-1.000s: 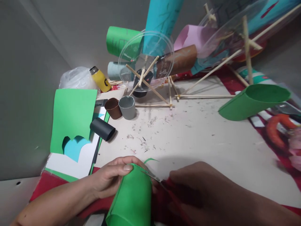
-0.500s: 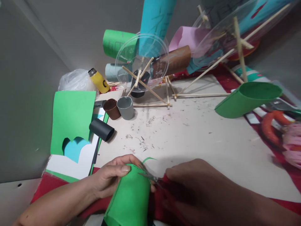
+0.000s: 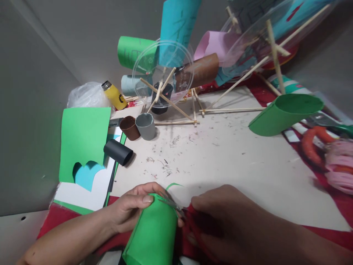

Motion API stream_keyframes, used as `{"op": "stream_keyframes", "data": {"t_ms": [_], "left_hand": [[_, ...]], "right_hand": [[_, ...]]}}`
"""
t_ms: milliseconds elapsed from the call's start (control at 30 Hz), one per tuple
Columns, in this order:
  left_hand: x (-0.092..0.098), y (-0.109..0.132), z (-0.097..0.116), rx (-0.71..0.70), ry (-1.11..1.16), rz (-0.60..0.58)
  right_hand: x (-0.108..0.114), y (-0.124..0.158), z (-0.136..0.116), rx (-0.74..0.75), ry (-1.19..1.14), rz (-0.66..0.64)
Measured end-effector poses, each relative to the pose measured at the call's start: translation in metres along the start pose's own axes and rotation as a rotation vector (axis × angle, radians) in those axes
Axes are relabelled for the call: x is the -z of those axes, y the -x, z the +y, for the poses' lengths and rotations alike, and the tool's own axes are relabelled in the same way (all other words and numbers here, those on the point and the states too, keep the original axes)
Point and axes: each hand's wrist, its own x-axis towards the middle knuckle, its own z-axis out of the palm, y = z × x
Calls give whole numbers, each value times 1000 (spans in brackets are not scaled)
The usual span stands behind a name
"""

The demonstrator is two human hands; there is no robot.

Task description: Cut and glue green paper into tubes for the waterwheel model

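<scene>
My left hand (image 3: 129,209) is closed around a roll of green paper (image 3: 153,235) at the bottom middle, thumb pressed on its top edge. My right hand (image 3: 220,221) grips red-handled scissors (image 3: 176,209), whose blades meet the upper rim of the green roll. A thin curl of green paper (image 3: 173,185) sticks up just behind the blades. Both hands rest at the near edge of the pale work board (image 3: 234,162).
Left lie a flat green sheet with a cut-out (image 3: 82,141), a black roll (image 3: 118,152), and brown (image 3: 128,127) and grey (image 3: 145,126) cups. Behind stand stick frames with clear discs (image 3: 162,75) and a yellow bottle (image 3: 113,95). A wide green roll (image 3: 284,114) lies right.
The view has drifted slightly, shifting the background leftward. The scissors' blades have crept a little further into the rim of the green roll; both hands keep their hold.
</scene>
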Motion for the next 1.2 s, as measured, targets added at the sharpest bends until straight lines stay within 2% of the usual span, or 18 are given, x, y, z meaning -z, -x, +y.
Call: {"op": "stream_keyframes", "data": {"t_ms": [933,1100,1200], "left_hand": [[1,0,1,-11,-21,-26],[1,0,1,-16,-16,-37],[2,-1,1,-32,-46,-48]], "right_hand": [[-2,0,3,22,57,36],[-1,1,3,13,18,12],[-2,3,5,12,-47,46]]}}
